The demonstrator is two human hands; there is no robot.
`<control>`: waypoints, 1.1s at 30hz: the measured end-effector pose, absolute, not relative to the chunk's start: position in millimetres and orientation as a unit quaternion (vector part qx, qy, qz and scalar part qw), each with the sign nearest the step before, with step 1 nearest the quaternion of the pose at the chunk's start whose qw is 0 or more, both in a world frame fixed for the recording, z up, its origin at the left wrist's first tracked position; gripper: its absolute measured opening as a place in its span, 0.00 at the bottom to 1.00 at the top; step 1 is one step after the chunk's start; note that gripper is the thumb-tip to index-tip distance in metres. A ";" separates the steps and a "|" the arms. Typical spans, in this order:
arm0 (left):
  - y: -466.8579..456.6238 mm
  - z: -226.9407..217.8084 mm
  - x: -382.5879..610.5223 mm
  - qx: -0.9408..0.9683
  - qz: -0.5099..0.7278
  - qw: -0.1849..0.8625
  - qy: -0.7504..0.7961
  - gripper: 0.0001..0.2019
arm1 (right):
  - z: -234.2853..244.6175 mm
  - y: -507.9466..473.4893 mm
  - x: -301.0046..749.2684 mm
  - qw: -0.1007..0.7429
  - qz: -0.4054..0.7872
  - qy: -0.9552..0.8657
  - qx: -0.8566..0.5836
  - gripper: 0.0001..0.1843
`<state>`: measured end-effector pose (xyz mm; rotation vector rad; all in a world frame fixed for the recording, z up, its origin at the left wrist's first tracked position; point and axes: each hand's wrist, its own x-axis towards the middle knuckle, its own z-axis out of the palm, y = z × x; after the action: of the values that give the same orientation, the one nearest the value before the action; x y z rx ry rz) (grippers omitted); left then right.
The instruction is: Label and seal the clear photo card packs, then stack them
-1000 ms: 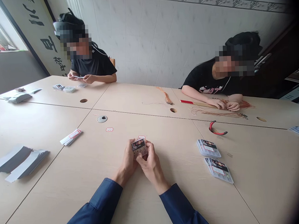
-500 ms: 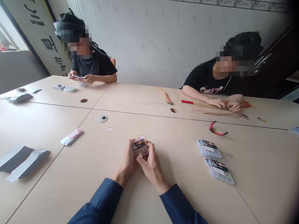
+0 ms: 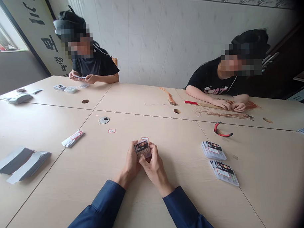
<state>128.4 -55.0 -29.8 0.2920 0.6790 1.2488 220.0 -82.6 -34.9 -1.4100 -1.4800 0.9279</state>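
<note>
Left hand (image 3: 129,164) and right hand (image 3: 156,170) raised just above table (image 3: 185,206), fingers (image 3: 151,150) of both curled closed on small printed card packet (image 3: 142,149), held at 12 o'clock. Packet pile (image 3: 213,150) and second packet pile (image 3: 223,173) at 2 o'clock; red-handled pliers (image 3: 222,131) beyond them. Paper sleeves (image 3: 21,163) at 10 o'clock.

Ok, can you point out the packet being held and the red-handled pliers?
Printed packet (image 3: 142,148): head view, point on its dark label.
Red-handled pliers (image 3: 224,135): head view, point on the lower red grip.
</note>
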 end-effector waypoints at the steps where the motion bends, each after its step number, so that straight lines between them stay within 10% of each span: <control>1: -55.0 -29.6 128.3 0.133 0.570 0.748 0.312 0.15 | -35.1 -82.6 220.0 0.431 0.372 -0.594 -0.569 0.25; 33: -50.4 -22.3 118.0 0.129 0.541 0.804 0.209 0.20 | -39.9 -73.9 231.6 0.548 0.413 -0.451 -0.571 0.16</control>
<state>118.0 -50.4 -22.3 0.2766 0.4486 1.1588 231.6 -73.9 -39.9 -1.3520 -1.0686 0.9784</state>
